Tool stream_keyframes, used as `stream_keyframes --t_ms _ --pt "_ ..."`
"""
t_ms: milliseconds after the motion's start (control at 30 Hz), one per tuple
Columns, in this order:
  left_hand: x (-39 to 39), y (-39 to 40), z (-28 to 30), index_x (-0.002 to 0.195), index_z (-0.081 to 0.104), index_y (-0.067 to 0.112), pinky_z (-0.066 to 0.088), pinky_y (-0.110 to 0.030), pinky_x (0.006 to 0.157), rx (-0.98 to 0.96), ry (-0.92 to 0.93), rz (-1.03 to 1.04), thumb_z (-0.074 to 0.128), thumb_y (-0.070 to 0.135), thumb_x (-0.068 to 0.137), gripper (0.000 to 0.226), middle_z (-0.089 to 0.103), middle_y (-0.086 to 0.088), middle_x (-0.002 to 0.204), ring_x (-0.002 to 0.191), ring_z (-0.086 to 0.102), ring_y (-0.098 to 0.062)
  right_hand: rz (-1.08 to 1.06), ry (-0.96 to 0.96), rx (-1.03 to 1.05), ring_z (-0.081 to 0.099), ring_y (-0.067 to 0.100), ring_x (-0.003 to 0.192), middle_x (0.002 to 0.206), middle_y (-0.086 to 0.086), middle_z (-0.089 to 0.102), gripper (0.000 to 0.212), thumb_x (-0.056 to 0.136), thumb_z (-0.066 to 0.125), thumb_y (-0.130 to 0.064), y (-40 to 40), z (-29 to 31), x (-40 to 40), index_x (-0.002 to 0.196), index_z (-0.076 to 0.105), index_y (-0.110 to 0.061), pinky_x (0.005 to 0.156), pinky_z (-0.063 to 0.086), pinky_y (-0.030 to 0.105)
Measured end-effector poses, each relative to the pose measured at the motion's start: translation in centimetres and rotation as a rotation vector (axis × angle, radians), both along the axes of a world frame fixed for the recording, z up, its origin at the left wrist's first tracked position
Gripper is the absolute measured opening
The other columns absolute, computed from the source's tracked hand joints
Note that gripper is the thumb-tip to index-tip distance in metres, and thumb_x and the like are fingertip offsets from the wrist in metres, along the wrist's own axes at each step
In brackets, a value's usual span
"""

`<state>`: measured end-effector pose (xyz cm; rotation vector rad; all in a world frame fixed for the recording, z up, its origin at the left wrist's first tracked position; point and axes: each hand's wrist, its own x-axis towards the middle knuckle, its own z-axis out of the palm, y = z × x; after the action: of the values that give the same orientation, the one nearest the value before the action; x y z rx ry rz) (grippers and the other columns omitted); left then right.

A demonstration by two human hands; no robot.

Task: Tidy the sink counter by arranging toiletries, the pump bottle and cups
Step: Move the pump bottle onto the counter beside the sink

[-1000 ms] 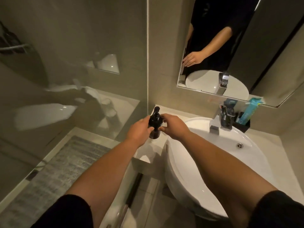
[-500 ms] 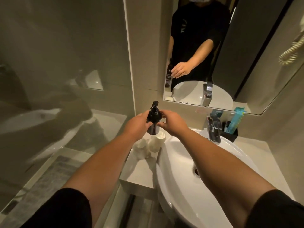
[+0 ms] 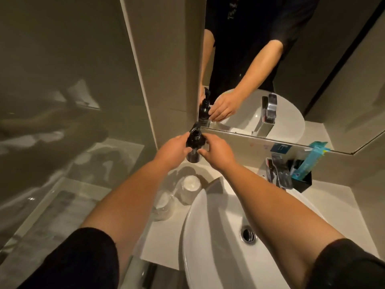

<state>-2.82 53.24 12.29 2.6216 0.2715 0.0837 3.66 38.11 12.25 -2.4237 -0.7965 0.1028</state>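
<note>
A black pump bottle (image 3: 194, 145) is held upright above the back left corner of the counter. My left hand (image 3: 171, 151) grips its left side and my right hand (image 3: 216, 152) grips its right side with the fingertips. Below them two clear glass cups (image 3: 188, 189) (image 3: 162, 205) stand on the pale counter (image 3: 162, 238) left of the sink. A black holder (image 3: 302, 181) right of the faucet carries a teal packet (image 3: 310, 161) and other toiletries.
The white basin (image 3: 218, 236) with its drain (image 3: 247, 235) fills the lower middle. A chrome faucet (image 3: 280, 174) stands at its back. A mirror (image 3: 281, 69) hangs above; a glass shower partition (image 3: 62, 101) closes off the left side.
The view has tilted down and closer to the sink. Both hands still hold the pump bottle, now a little nearer the mirror's lower left corner; the two cups show fully beneath them.
</note>
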Motion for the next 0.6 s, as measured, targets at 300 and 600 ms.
stream_keyframes --t_ms 300,600 --pt "4.7 1.8 -6.6 0.139 0.041 0.021 0.047 -0.04 0.089 -0.055 0.062 -0.083 0.055 0.022 0.093 0.047 0.059 -0.011 0.126 0.113 0.056 -0.031 -0.087 0.12 -0.023 0.059 0.025 0.113 0.125 0.007 0.063 0.047 0.084 0.071 -0.021 1.4 -6.3 3.5 0.128 0.057 -0.018 0.091 0.044 0.03" --pt "6.6 2.6 -10.2 0.144 0.037 0.017 0.044 -0.038 0.09 -0.085 0.103 -0.093 0.054 0.025 0.095 0.053 0.056 -0.012 0.13 0.115 0.054 -0.031 -0.122 0.163 -0.03 0.06 0.027 0.11 0.121 0.009 0.063 0.047 0.082 0.072 -0.022 1.7 -9.4 5.0 0.126 0.058 -0.016 0.092 0.048 0.037"
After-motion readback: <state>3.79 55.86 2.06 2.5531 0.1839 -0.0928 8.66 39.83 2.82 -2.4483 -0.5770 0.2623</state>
